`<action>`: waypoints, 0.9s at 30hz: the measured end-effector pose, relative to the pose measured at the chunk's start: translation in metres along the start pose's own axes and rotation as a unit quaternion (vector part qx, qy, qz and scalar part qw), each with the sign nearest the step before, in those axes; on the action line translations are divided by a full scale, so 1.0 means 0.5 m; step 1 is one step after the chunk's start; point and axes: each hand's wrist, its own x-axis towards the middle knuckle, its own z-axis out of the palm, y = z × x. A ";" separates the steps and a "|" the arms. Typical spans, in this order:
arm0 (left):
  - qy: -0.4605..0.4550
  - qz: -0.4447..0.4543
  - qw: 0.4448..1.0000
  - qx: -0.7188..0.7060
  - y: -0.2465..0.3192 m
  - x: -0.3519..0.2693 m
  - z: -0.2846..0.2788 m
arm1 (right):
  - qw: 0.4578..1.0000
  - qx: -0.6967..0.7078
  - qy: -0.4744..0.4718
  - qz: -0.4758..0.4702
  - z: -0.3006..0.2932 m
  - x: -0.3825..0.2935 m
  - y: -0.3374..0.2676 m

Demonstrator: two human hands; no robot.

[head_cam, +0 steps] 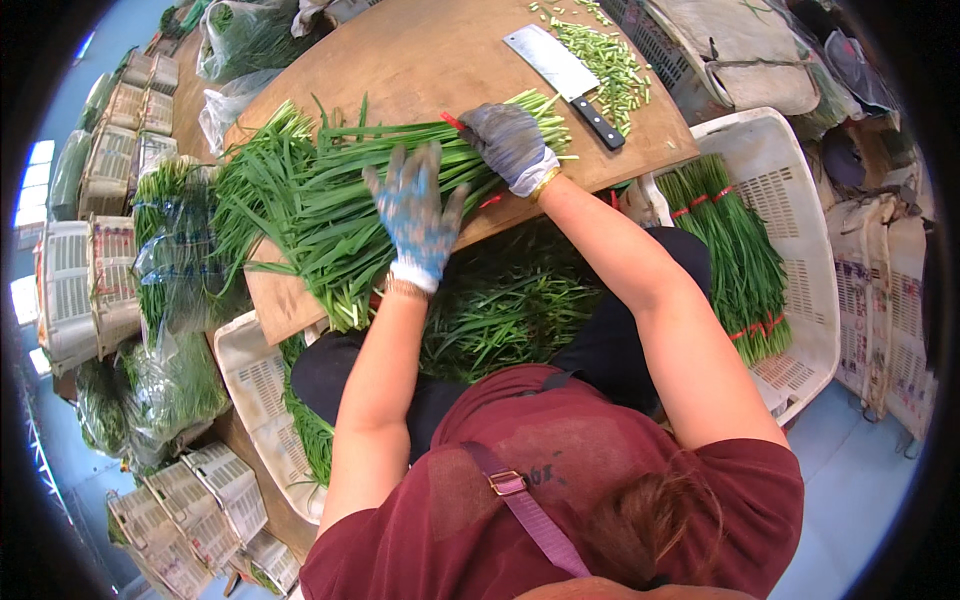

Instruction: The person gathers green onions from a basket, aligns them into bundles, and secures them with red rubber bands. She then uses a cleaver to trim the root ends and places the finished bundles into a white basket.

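Note:
A loose bundle of garlic chives (427, 169) lies across the wooden board, its pale cut ends to the right. My right hand (510, 142), in a grey-stained glove, is curled over the stems near those ends. From its fingertips juts a red tie (450, 120); another bit of red shows under the bundle near the board's edge. My left hand (420, 202), in a blue and grey glove, rests on the green leaves with its fingers spread. More garlic chives (274, 165) are heaped to the left, some with their pale ends toward me.
A cleaver (562, 75) with a black handle lies beyond my right hand, beside chopped stem ends (607, 67). At right, a white plastic crate (810, 285) holds red-tied bundles. Another crate (255, 390) stands at left. Loose leaves (517, 315) lie below the board, between my legs.

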 end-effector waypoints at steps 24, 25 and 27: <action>-0.153 -0.013 0.988 0.012 0.114 -0.042 0.103 | 0.996 0.060 0.060 0.003 0.010 -0.002 0.011; -0.154 0.009 0.988 0.009 0.111 -0.036 0.095 | 0.996 0.073 0.059 0.012 0.008 -0.001 0.011; -0.082 -0.007 0.995 -0.058 0.100 -0.022 0.079 | 0.990 0.128 0.035 0.049 0.001 -0.001 0.011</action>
